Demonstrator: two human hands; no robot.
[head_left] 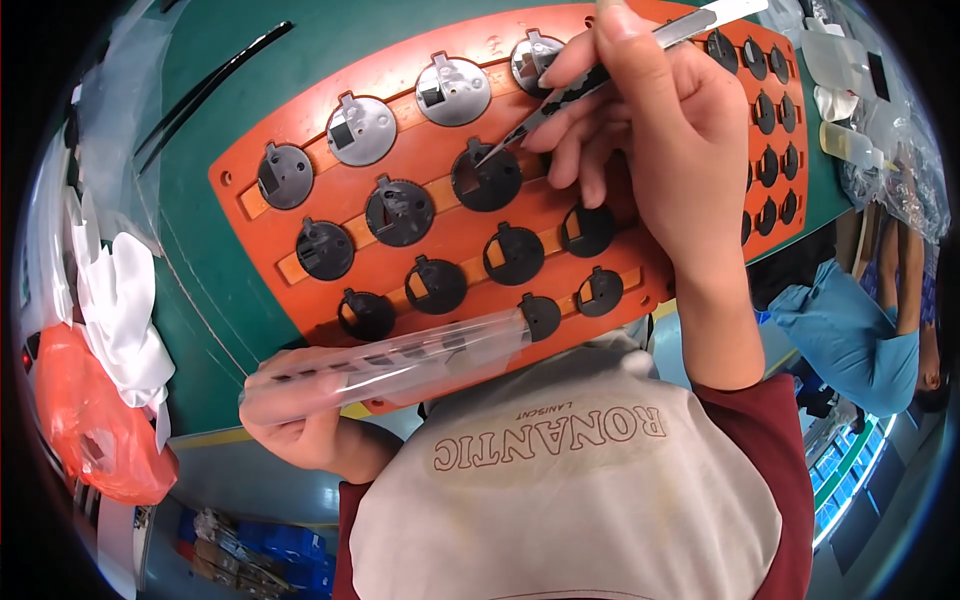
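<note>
My right hand (pixel 690 150) is closed on a pair of tweezers (pixel 710 20). Their pointed tips reach down to a dark round disc (pixel 490 185) in the middle of an orange-red tray (pixel 300 120); whether they grip anything at the tips is too small to tell. Rows of such discs sit on the tray, each with a small tab. Shinier grey ones, like this disc (pixel 362 130), line the far row. At the near left, my left hand (pixel 295 410) pinches a curved clear plastic sheet (pixel 430 350) bearing several small dark pieces. The sheet overlaps the tray's near edge.
Black tweezers (pixel 215 90) lie on the green tabletop (pixel 190 240) at the far left. White cloth (pixel 125 320) and a red plastic bag (pixel 100 430) are along the left side. Clear bottles (pixel 840 65) and plastic bags stand at the far right. Another person's arm (pixel 907 280) shows at the right.
</note>
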